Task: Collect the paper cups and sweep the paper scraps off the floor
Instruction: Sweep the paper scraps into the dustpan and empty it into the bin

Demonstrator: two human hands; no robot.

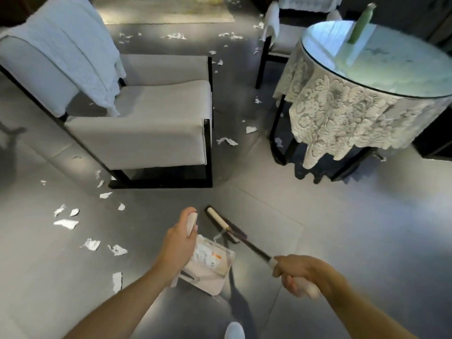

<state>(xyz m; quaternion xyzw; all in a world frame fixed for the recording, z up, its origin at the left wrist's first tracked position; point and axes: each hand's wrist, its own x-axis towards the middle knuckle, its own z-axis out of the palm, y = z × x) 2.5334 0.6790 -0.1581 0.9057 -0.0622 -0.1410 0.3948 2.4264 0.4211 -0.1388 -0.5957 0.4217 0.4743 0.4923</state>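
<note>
My left hand [179, 238] grips the pale handle of a white dustpan [208, 270] that hangs low over the grey floor and holds white paper scraps. My right hand [297, 272] grips the handle of a broom [225, 223] whose pale head lies on the floor just beyond the dustpan. White paper scraps [66, 223] lie scattered on the floor to the left. More scraps [227, 141] lie between the armchair and the round table, and others farther back. No paper cup shows.
A white armchair [156, 118] with a blanket over its back stands at left centre. A round glass-topped table [376, 77] with a lace cloth and a green bottle [362, 23] stands at right. Behind it is another chair [276, 35]. My shoe [234, 330] shows at the bottom.
</note>
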